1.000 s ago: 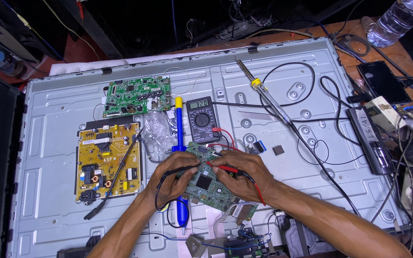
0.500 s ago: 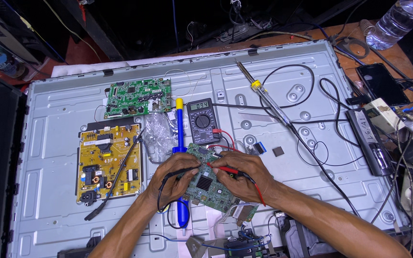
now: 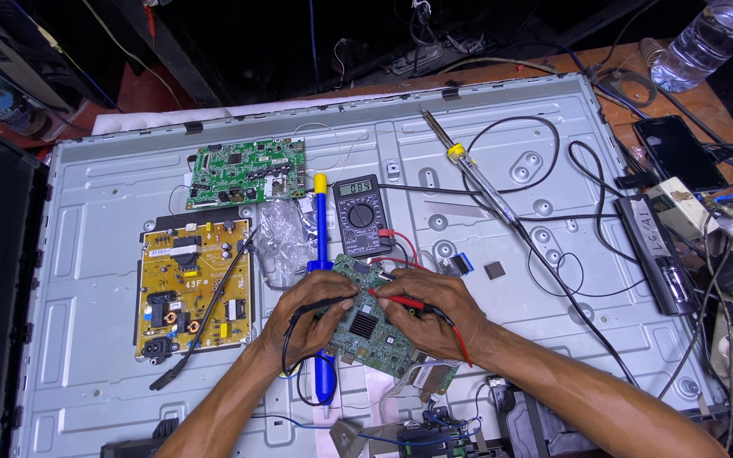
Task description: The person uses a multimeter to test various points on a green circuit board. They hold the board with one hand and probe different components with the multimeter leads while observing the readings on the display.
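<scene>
Left hand (image 3: 316, 315): grasps black probe (image 3: 320, 303), tip on green circuit board (image 3: 372, 326) (lower centre of frame).
Right hand (image 3: 433, 309): grasps red probe (image 3: 400, 298), touching same board.
Multimeter (image 3: 362, 215): just above board.

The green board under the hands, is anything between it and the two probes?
Nothing visible. The left hand holds the black probe and the right hand the red probe, both tips down on the bare top of the green board; the exact contact points are too small to tell.
</scene>
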